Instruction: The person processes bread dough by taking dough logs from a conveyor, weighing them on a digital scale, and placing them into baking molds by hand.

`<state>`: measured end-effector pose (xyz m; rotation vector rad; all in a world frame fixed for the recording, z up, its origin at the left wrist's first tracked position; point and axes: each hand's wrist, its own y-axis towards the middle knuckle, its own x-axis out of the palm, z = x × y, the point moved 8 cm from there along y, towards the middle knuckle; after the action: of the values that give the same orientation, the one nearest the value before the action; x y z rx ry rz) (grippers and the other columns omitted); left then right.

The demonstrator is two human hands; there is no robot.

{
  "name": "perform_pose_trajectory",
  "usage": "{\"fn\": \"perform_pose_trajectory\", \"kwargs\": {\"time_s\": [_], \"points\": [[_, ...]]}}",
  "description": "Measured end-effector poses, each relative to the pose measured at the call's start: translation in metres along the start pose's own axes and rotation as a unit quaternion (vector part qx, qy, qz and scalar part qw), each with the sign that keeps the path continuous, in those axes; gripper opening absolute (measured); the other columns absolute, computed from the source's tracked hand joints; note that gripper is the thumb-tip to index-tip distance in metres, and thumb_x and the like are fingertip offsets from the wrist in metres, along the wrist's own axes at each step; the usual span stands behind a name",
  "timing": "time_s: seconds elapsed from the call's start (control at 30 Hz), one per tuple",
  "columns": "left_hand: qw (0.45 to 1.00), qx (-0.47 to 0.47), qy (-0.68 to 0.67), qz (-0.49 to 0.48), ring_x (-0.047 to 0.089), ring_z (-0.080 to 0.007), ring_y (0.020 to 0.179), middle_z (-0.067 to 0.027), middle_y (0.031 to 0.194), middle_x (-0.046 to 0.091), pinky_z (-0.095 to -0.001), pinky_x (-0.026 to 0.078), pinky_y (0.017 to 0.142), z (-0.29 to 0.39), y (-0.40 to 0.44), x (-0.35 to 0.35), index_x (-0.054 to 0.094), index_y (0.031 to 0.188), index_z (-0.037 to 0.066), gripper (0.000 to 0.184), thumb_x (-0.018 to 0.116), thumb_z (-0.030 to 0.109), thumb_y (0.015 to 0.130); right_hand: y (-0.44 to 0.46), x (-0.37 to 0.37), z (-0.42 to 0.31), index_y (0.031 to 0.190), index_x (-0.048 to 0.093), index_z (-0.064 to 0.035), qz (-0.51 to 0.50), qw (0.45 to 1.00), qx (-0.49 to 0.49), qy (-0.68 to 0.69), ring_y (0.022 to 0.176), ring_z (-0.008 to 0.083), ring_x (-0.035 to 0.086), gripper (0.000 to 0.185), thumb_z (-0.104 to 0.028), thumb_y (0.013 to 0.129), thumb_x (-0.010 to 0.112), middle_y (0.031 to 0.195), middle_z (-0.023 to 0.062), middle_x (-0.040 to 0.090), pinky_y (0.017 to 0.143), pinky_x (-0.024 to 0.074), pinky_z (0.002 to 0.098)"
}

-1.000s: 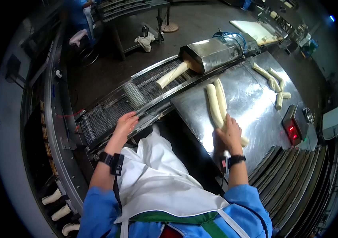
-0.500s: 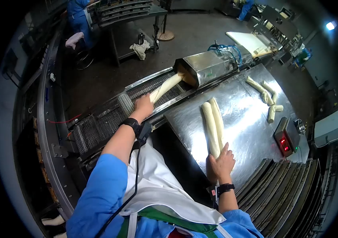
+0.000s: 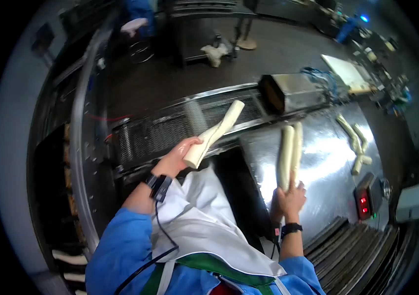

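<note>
My left hand point(image 3: 176, 156) is closed around the lower part of a long, pale dough roll point(image 3: 218, 132) with a seam twisting along it. This roll slants up and away, over the near edge of the mesh conveyor point(image 3: 160, 132). On the steel table point(image 3: 322, 167), two more long dough rolls point(image 3: 285, 155) lie side by side, pointing away from me. My right hand point(image 3: 292, 199) grips their near ends, thumb at the left and fingers over the top. The hand hides those ends.
A metal housing point(image 3: 300, 92) spans the conveyor's far end. Shorter dough pieces point(image 3: 354, 140) lie at the table's right, near a device with red digits point(image 3: 363, 202). Stacked dark trays point(image 3: 352, 250) stand at lower right. A person in blue point(image 3: 140, 14) is at the back left.
My left hand has drawn its dough roll out of the housing and lifted it off the conveyor towards me. My right hand stays at the two rolls. The whole view has shifted.
</note>
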<state>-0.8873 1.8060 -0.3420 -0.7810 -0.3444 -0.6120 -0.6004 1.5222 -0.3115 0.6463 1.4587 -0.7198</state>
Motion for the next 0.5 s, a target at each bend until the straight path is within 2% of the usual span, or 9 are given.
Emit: {"fn": "perform_pose_trajectory", "kwargs": {"time_s": [0.07,0.1,0.2,0.23,0.27,0.33,0.37,0.43,0.5], "points": [[0.984,0.028,-0.176,0.021,0.059,-0.0237,0.06,-0.0147,0.076,0.059,-0.0355,0.051,0.054,0.014,-0.063,-0.023,0.054,0.105,-0.006,0.039,0.058,0.025,0.081,0.001,0.007,0.01,0.141,0.039,-0.0272,0.016,1.0,0.002,0.015,0.11,0.0403,0.05,0.078,-0.043,0.07,0.065,0.128,0.0258,0.045,0.087,0.0455,0.0503],[0.97,0.074,-0.23,-0.033,0.06,-0.0231,0.061,-0.0144,0.077,0.06,-0.0337,0.051,0.056,0.027,-0.095,-0.034,0.055,0.104,-0.005,0.037,0.057,0.025,0.082,0.003,0.018,0.021,0.137,0.046,-0.022,0.03,1.0,0.009,0.002,0.109,0.0404,0.051,0.074,-0.042,0.068,0.064,0.126,0.0261,0.046,0.087,0.0461,0.0491],[0.936,0.283,-0.168,0.128,0.057,-0.0203,0.068,-0.0138,0.083,0.06,-0.0311,0.049,0.063,0.069,-0.217,-0.087,0.054,0.109,-0.005,0.039,0.055,0.024,0.084,0.003,0.013,0.022,0.13,0.05,-0.0089,0.002,1.0,0.021,0.019,0.108,0.0412,0.052,0.069,-0.044,0.073,0.069,0.125,0.0287,0.046,0.089,0.0467,0.0471],[0.909,0.354,-0.164,0.144,0.06,-0.0202,0.073,-0.0134,0.084,0.061,-0.0309,0.05,0.068,0.074,-0.259,-0.104,0.055,0.11,-0.005,0.038,0.055,0.022,0.084,0.004,0.018,0.024,0.13,0.051,-0.0081,-0.009,0.999,0.03,0.018,0.108,0.0417,0.051,0.067,-0.042,0.075,0.071,0.123,0.0291,0.046,0.09,0.0461,0.0476],[0.876,0.419,-0.112,0.208,0.061,-0.0201,0.076,-0.0131,0.087,0.062,-0.0309,0.05,0.07,0.08,-0.306,-0.109,0.054,0.113,-0.005,0.039,0.055,0.021,0.084,0.007,0.029,0.032,0.129,0.051,-0.004,0.079,0.997,-0.005,-0.023,0.104,0.0433,0.053,0.069,-0.043,0.075,0.07,0.117,0.0296,0.049,0.088,0.0462,0.0478],[0.796,0.499,-0.034,0.34,0.061,-0.017,0.08,-0.0101,0.092,0.063,-0.0283,0.05,0.073,0.081,-0.391,-0.112,0.055,0.115,-0.002,0.038,0.056,0.019,0.083,0.006,0.018,0.018,0.125,0.047,0.0103,0.016,1.0,-0.001,0.009,0.09,0.0459,0.055,0.081,-0.052,0.077,0.063,0.103,0.0324,0.052,0.08,0.046,0.0494],[0.754,0.517,-0.006,0.405,0.061,-0.014,0.081,-0.0075,0.096,0.063,-0.0258,0.05,0.073,0.075,-0.426,-0.119,0.056,0.115,-0.001,0.037,0.057,0.018,0.083,0.022,0.047,0.039,0.134,0.049,-0.0092,0.023,0.999,-0.001,-0.028,0.086,0.0389,0.059,0.078,-0.06,0.075,0.06,0.101,0.0255,0.05,0.069,0.0488,0.0491],[0.659,0.517,0.008,0.545,0.059,-0.0116,0.084,-0.0069,0.098,0.063,-0.0251,0.048,0.075,0.042,-0.48,-0.162,0.055,0.116,-0.001,0.033,0.055,0.013,0.087,0.003,0.018,0.013,0.131,0.049,-0.0034,0.018,1.0,0.004,-0.017,0.078,0.036,0.061,0.079,-0.062,0.078,0.053,0.093,0.0252,0.053,0.062,0.0488,0.048],[0.577,0.488,-0.057,0.653,0.059,-0.0131,0.084,-0.007,0.099,0.062,-0.0261,0.047,0.074,-0.002,-0.522,-0.201,0.056,0.114,-0.001,0.031,0.056,0.015,0.088,-0.009,0.012,0.014,0.084,0.066,0.0113,0.047,0.999,0.017,-0.014,0.073,0.0406,0.063,0.08,-0.067,0.078,0.052,0.081,0.032,0.063,0.068,0.0482,0.0494]]}}
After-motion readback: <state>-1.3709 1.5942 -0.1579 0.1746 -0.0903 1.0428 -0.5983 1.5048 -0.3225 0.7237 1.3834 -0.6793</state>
